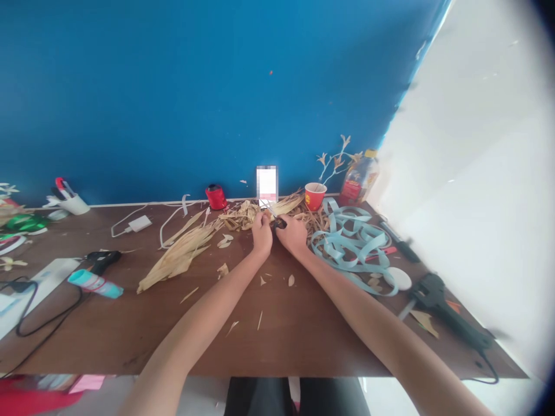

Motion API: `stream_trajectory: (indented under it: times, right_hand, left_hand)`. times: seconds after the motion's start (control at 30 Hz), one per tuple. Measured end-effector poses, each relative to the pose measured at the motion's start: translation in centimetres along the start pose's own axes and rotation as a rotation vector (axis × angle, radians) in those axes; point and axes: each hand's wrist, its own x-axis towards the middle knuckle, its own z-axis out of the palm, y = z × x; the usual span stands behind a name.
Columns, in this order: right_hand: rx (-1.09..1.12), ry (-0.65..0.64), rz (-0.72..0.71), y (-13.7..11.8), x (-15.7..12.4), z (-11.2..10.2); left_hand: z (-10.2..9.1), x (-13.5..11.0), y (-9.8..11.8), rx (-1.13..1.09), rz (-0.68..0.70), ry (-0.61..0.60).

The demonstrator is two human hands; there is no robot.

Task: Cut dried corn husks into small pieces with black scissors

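Both my arms reach out over a brown table [269, 341]. My right hand [292, 234] is closed on black-handled scissors [277, 222]. My left hand [262, 232] is closed beside it, its fingers pinching a small piece of dried husk [265, 215] at the scissor blades. Just beyond my hands lies a heap of dried corn husks [243, 216], and a longer bundle of husks [180, 254] stretches to the left. Small cut husk scraps [224, 269] are scattered on the table in front of my hands.
Light-blue ribbon [353, 245] coils to the right, by a red paper cup [314, 196], a bottle [359, 176] and a black glue gun [437, 297]. On the left: a red spool [215, 196], a white charger [139, 223], a turquoise tube [94, 283], another black glue gun [102, 259].
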Motion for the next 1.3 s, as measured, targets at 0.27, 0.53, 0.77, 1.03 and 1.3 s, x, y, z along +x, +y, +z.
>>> stream_trajectory:
  times: [0.27, 0.53, 0.77, 1.03, 1.3]
  right_hand:
    - [0.038, -0.018, -0.028, 0.16, -0.02, 0.17]
    - [0.051, -0.029, -0.034, 0.39, 0.13, 0.43]
    - [0.059, -0.047, -0.041, 0.47, 0.25, 0.44]
    - [0.079, -0.043, -0.053, 0.6, 0.28, 0.49]
    - [0.109, -0.067, -0.052, 0.53, 0.51, 0.49]
  left_hand:
    - [0.02, -0.05, -0.26, -0.012, 0.015, -0.009]
    - [-0.04, -0.1, 0.17, 0.012, 0.023, 0.002]
    - [-0.07, -0.17, 0.23, -0.001, 0.005, 0.012]
    - [-0.02, -0.16, 0.34, -0.025, -0.022, 0.007]
    - [0.02, -0.08, 0.33, -0.039, -0.027, 0.015]
